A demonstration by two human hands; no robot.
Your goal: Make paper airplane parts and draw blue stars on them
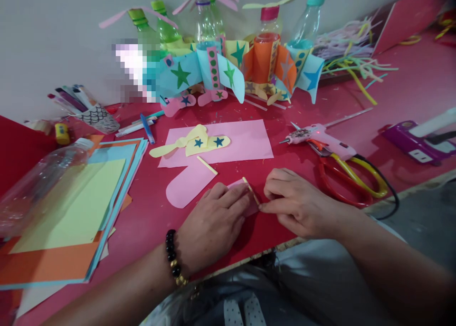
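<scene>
My left hand (223,216) lies flat on a pink paper piece (252,207), its fingers close together and stretched out, covering most of it. A thin yellow strip (251,190) runs along the right edge of that piece. At the strip's near end are the fingertips of my right hand (294,202), the index finger straighter and the others curled. Beside my left hand lies a second pink piece (188,183) with one rounded end and a yellow strip (207,166) along its straight edge. Farther back, yellow paper cutouts (203,143) with blue stars rest on a pink sheet (245,140).
A pink glue gun (320,138) and large scissors (351,178) lie at right. Decorated bottles (206,26) stand along the wall. At left are coloured sheets (71,202), a clear bottle (42,183) and a pen cup (98,119). The table's front edge (245,259) is close.
</scene>
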